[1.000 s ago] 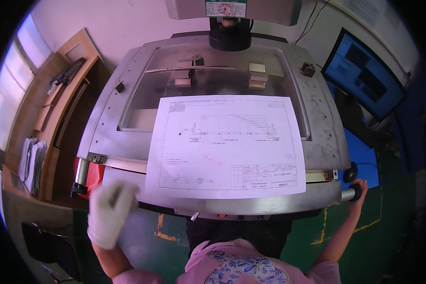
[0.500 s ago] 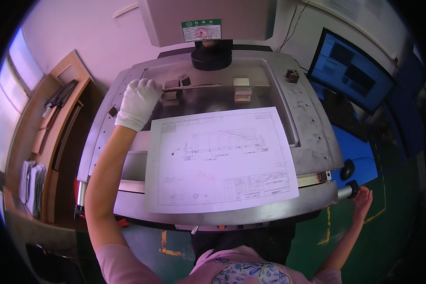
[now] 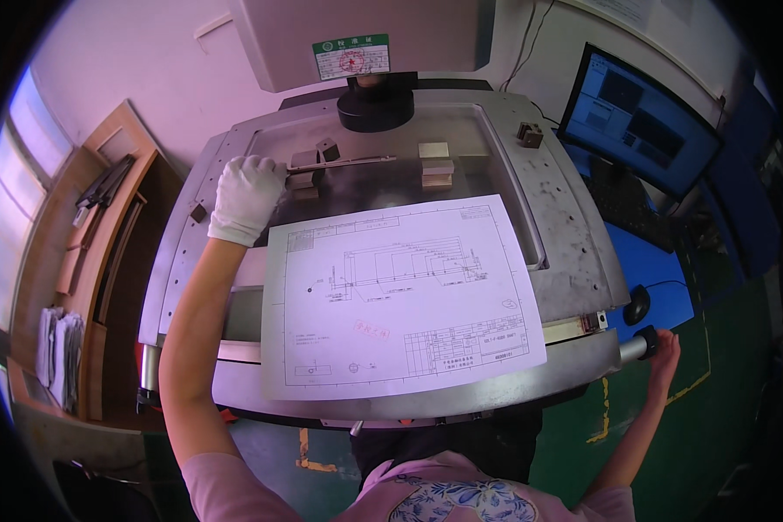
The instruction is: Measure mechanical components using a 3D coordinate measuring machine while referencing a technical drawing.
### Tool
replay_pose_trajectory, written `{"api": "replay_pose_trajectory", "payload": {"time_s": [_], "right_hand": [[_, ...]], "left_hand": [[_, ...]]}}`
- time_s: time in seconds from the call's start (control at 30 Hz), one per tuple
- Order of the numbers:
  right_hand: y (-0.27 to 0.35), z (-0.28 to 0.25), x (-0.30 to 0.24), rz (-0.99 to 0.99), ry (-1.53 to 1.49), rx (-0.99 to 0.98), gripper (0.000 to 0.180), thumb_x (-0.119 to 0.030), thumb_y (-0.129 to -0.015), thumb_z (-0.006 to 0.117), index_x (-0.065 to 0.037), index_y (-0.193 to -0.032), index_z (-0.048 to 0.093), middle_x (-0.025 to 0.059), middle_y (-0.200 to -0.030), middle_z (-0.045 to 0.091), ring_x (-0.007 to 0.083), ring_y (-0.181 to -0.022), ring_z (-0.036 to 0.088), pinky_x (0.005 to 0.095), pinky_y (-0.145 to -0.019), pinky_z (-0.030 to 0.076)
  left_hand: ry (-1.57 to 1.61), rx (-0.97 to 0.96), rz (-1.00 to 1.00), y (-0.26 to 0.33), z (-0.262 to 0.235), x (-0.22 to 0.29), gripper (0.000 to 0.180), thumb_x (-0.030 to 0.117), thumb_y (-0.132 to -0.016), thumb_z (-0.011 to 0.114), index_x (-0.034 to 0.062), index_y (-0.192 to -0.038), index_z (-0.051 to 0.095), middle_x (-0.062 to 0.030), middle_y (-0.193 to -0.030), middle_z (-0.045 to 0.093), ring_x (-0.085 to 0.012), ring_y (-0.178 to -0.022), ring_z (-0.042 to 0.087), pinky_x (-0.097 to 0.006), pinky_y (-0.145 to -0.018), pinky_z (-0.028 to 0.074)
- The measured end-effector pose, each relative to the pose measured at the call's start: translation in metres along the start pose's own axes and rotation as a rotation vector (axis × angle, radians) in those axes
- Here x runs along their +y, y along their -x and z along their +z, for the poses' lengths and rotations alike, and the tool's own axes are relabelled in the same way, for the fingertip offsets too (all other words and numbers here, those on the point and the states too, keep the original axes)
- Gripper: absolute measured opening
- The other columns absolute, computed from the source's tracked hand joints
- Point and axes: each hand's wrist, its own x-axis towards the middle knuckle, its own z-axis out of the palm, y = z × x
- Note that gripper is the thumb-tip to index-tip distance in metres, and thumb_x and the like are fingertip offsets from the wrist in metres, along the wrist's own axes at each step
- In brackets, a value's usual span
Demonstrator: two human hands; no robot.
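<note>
Since a second ago, my white-gloved left hand [image 3: 250,196] has risen from near the table's front edge to the left end of a thin metal rod [image 3: 357,162], while my bare right hand [image 3: 665,355] has stayed by the black knob [image 3: 646,342] at the table's right front corner. My left fingers are curled, knuckles up; they hide the rod's end, so I cannot tell whether they are clamped on it. My right hand touches the knob, but I cannot tell how firmly it is gripped.

The rod lies over the glass plate [image 3: 365,193], across the left metal block [image 3: 304,180]. Its long axis runs left to right, tilting slightly upward toward the right; its free end points right, stopping just short of the right block stack [image 3: 437,167]. Nearer me, a printed drawing sheet [image 3: 400,309] covers the table's front. Beyond the rod hangs a black lens housing [image 3: 376,110].
</note>
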Motion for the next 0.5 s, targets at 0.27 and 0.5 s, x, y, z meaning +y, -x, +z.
{"api": "replay_pose_trajectory", "payload": {"time_s": [0.27,0.5], "right_hand": [[0.003,-0.009,0.003,-0.050,0.017,-0.012,0.041,-0.040,-0.088,0.032,-0.005,-0.095,0.053,0.0036,-0.089,0.054,0.0136,-0.085,0.051,0.0267,-0.074,0.039],[0.009,0.025,-0.015,0.018,0.066,0.011,0.043,-0.043,-0.086,0.033,-0.006,-0.093,0.054,0.0024,-0.084,0.055,0.0126,-0.080,0.051,0.0261,-0.072,0.039]], "left_hand": [[-0.048,-0.009,0.108,-0.006,0.001,0.005,0.011,0.015,-0.065,0.053,0.0108,-0.075,0.053,-0.0031,-0.072,0.049,-0.0196,-0.072,0.050,-0.034,-0.065,0.040],[0.031,-0.058,0.046,0.003,0.003,-0.003,0.019,0.017,-0.069,0.054,0.0084,-0.086,0.054,-0.0046,-0.079,0.052,-0.0220,-0.079,0.052,-0.034,-0.073,0.040]]}}
